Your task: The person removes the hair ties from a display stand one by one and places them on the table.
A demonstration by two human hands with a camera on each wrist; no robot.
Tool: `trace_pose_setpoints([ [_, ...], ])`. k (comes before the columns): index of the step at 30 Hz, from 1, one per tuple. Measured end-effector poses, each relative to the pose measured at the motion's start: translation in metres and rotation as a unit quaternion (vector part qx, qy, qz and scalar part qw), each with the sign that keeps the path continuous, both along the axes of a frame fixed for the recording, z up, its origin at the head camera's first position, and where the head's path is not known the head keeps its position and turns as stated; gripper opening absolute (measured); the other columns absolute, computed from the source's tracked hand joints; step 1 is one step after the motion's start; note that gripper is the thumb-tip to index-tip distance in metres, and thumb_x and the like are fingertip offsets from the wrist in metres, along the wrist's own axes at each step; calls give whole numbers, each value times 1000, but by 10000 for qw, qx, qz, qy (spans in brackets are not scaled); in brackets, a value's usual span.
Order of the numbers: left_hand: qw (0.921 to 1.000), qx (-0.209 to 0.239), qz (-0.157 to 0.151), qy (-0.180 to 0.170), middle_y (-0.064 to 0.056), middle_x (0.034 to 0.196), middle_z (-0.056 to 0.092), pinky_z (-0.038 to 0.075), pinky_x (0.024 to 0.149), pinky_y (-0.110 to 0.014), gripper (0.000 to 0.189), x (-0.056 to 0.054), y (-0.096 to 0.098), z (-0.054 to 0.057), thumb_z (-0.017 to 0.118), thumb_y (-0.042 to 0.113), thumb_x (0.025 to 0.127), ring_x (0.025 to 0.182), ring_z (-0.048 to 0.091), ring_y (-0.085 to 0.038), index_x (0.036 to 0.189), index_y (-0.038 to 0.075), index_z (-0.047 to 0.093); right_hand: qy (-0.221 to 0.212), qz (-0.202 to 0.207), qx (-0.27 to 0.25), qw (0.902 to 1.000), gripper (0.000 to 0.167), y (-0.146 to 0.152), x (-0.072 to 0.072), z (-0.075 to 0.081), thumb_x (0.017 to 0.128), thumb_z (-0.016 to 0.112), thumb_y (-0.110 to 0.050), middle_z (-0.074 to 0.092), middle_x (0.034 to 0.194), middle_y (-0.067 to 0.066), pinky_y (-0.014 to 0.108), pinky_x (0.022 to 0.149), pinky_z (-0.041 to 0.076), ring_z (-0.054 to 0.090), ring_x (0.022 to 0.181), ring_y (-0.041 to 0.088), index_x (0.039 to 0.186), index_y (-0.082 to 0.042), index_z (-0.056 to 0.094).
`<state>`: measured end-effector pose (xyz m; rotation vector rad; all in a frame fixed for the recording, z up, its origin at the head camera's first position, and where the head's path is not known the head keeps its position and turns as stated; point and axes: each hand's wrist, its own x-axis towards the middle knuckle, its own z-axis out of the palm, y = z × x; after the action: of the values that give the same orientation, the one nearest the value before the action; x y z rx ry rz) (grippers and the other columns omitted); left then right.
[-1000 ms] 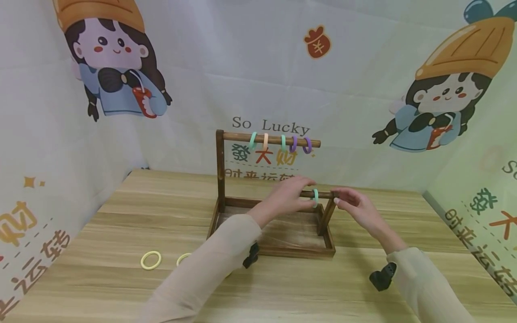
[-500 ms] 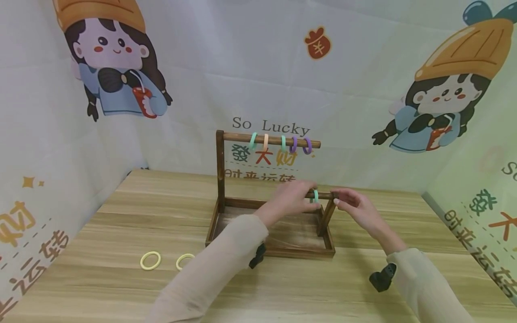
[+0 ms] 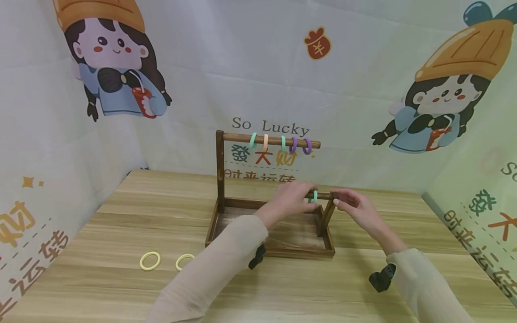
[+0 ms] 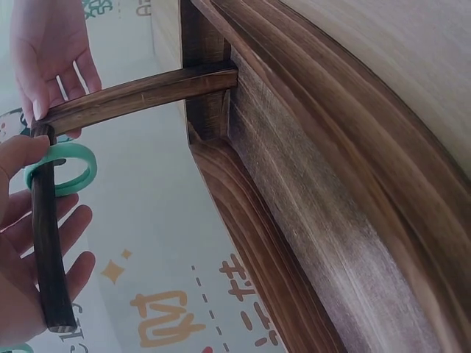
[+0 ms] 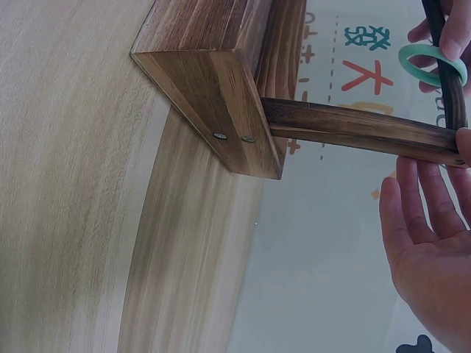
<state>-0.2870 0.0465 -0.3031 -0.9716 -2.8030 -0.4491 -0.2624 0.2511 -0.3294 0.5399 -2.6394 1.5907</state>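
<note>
A mint-green ring (image 3: 315, 196) hangs around the lower rod (image 4: 49, 257) of a dark wooden stand (image 3: 220, 175). My left hand (image 3: 288, 197) holds this ring near the post, thumb against it and the rod, fingers spread behind. In the left wrist view, the rod's free end points away from the post. My right hand (image 3: 359, 208) grips the top of the short post (image 5: 353, 129), where the rod joins it, with thumb and fingers on opposite sides. On the upper rod (image 3: 238, 136) hang several rings: mint-green (image 3: 252, 141), peach (image 3: 265, 142) and purple (image 3: 307, 146).
Two yellow rings lie on the wooden table (image 3: 121, 224) at left: one whole ring (image 3: 150, 260) and one partly covered ring (image 3: 180, 262) beside the left sleeve (image 3: 214, 269). The stand's shallow tray has a raised rim (image 3: 295, 252). A printed cloth (image 3: 258, 67) hangs behind.
My left hand has slid a little right along the lower rod, closer around the green ring. The right hand stays at the post. Less of the lower rod shows.
</note>
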Motion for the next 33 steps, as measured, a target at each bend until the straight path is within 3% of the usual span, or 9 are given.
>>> trace_pose_setpoints([
  [7,9998,206,-33,-11,5,98,59,40,53,-21,38,0,-5,0,60,28,82,76,52,-7,118,16,56,53,-12,-8,10000,43,0,0,0,91,51,-24,49,118,19,41,85,41,49,104,24,125,1,45],
  [14,9989,421,-166,82,2,101,58,43,60,-22,35,-1,-15,-1,61,25,81,82,53,-9,114,13,58,93,-51,-26,9999,41,0,0,0,90,52,-21,50,117,20,39,84,43,51,100,17,123,3,46],
  [18,9984,504,-248,54,2,100,58,44,66,-23,33,-1,-24,-2,61,25,82,86,53,-10,112,12,58,98,-82,27,9999,39,0,0,0,91,51,-18,50,117,20,35,83,43,51,102,22,123,3,46],
  [24,9975,617,-329,64,1,98,56,44,73,-25,32,-3,-38,-3,61,24,83,88,52,-11,111,11,57,31,-60,41,10000,39,-1,-1,-1,91,51,-16,48,120,20,39,86,41,47,107,29,125,3,45],
  [33,9914,1114,-673,103,-3,103,57,43,78,-26,35,-7,-54,-9,61,16,82,92,53,-14,116,7,55,-13,-42,21,10000,42,0,0,0,91,51,-20,47,121,19,44,87,39,46,107,29,126,1,43],
])
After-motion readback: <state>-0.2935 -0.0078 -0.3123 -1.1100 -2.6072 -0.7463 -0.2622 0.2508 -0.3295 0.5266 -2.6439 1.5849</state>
